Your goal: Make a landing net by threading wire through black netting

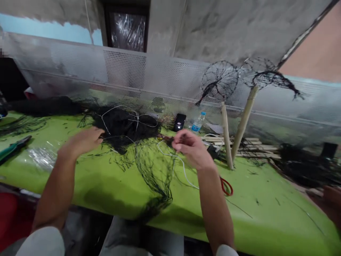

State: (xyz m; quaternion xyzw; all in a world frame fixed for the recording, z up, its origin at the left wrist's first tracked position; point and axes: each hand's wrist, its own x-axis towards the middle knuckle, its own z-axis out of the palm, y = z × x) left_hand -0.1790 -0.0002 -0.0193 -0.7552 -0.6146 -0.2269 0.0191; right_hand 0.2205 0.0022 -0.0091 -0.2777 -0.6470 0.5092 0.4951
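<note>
The right hand (192,147) mid-frame and left hand (84,140) curl inward, perhaps keeping the black net (151,173) spread; either grip's closure or hold I can't tell.

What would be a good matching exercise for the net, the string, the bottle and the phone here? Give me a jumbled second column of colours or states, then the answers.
Column one
1. Net
2. String
3. Bottle
4. Phone

Column two
A. Clear and blue-capped
B. Dark, with a small lit mark
C. Dark strands, drawn into a bunch near the front edge of the table
D. White and thin

Right pairs: 1-C, 2-D, 3-A, 4-B.
</note>
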